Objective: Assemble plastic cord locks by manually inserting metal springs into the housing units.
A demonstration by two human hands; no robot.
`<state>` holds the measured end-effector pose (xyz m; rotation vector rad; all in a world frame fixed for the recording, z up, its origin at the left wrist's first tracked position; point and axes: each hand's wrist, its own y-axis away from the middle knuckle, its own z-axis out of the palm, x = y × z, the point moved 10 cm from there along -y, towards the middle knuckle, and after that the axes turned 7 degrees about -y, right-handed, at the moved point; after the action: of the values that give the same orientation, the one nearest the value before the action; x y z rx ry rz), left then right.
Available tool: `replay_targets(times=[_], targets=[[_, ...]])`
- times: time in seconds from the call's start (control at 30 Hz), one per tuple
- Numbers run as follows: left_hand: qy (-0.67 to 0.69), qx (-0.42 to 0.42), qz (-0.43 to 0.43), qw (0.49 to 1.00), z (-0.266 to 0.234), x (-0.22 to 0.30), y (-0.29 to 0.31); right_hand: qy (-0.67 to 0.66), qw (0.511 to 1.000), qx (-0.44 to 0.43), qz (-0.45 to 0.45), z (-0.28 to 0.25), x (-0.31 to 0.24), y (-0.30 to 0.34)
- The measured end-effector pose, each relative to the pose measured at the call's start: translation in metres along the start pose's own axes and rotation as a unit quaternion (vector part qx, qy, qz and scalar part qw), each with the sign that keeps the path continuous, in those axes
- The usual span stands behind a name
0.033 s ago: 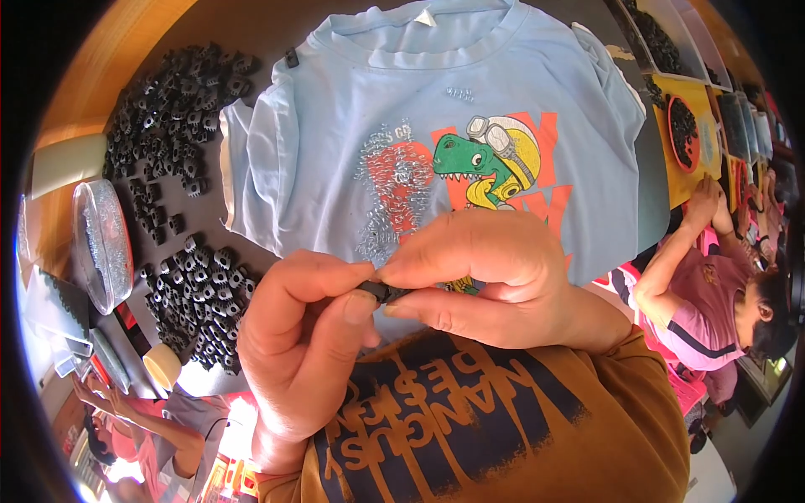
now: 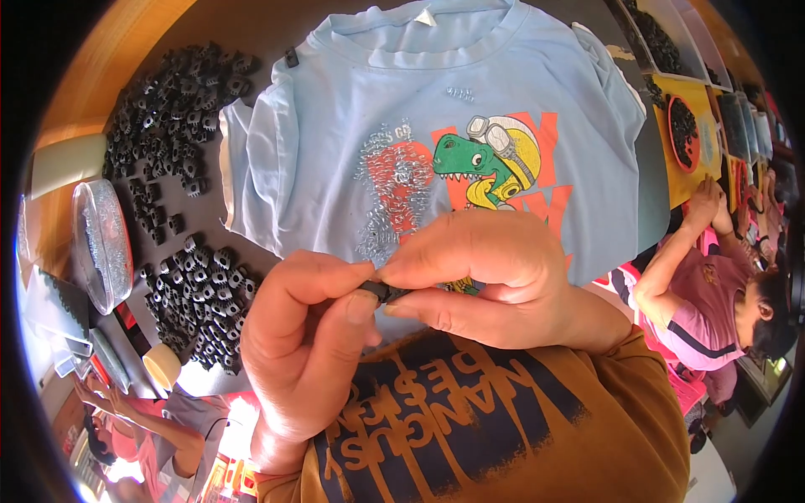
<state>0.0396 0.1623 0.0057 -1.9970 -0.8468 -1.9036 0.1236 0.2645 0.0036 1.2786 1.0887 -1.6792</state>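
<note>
One small black plastic piece (image 2: 382, 292) in work, up between both hands, above the lower part of the blue shirt. Fingers cover most of it; can't tell if it's one part or two.

My left hand (image 2: 306, 344) pinches its left end, thumb against fingers. My right hand (image 2: 490, 281) pinches the other end, thumb and forefinger.

Under that: 1 blue shirt (image 2: 327, 126) spread on the table (image 2: 205, 222). On it, 2 groups of silvery springs: big patch (image 2: 398, 184), too many to count, and small cluster (image 2: 459, 94). 1 loose black piece (image 2: 291, 58) at the shirt's upper left edge.

Left side: 2 heaps of black pieces, upper heap (image 2: 180, 92) and lower heap (image 2: 201, 293), too dense to count. 1 clear tub (image 2: 105, 243) with springs, 1 cream cup (image 2: 162, 366).

Vs earlier frame: I see the left hand nudged slightly right, thumb a touch higher. Same grip; heaps, springs and shirt unchanged.
</note>
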Motion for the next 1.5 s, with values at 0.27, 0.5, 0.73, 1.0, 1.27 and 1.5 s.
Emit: replay_targets(times=[0.27,0.5,0.73,1.0,1.27,1.5], targets=[[-0.226,0.032,0.173,0.958,0.007,0.017,0.003,0.095,0.992,0.051,-0.072,-0.002,-0.007,0.003],[-0.282,0.020,0.224,0.933,0.009,0.032,0.006,-0.008,0.999,0.028,0.036,-0.003,0.008,0.003],[-0.400,0.041,0.347,0.847,0.026,0.046,0.017,-0.126,0.987,0.089,0.031,-0.007,0.016,0.007],[-0.438,0.049,0.360,0.822,0.032,0.040,0.016,-0.164,0.979,0.091,0.081,-0.004,0.026,0.010],[-0.461,0.047,0.392,0.795,0.040,0.034,0.014,-0.298,0.937,0.131,0.125,-0.004,0.040,0.013],[-0.403,0.095,0.374,0.830,0.033,0.044,0.004,-0.325,0.927,0.119,0.142,-0.005,0.041,0.010]])
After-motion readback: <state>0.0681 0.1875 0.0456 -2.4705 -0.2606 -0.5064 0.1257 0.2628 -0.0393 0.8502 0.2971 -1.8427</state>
